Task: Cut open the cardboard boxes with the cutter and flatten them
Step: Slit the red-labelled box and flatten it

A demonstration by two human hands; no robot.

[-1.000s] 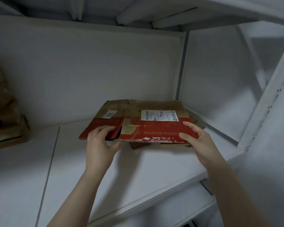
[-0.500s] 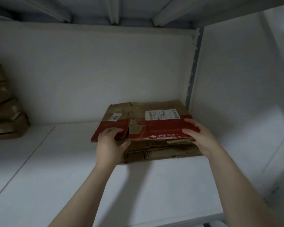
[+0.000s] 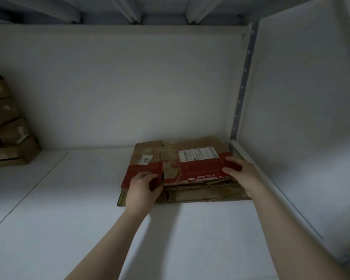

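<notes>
Two hands, left hand (image 3: 142, 188), right hand (image 3: 243, 174), gripping flattened red-banded box (image 3: 182, 162), white shelf (image 3: 89, 209)

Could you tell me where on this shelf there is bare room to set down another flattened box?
The shelf is bare between the stack at far left and the pile in the right back corner, and along the front. That corner is crowded: the left hand and right hand grip the top box on the pile, close to the upright.

white shelf board (image 3: 89, 229) under the grip, white wall (image 3: 119, 87) beyond, perforated metal upright (image 3: 243, 77) right of it (dim light).
</notes>
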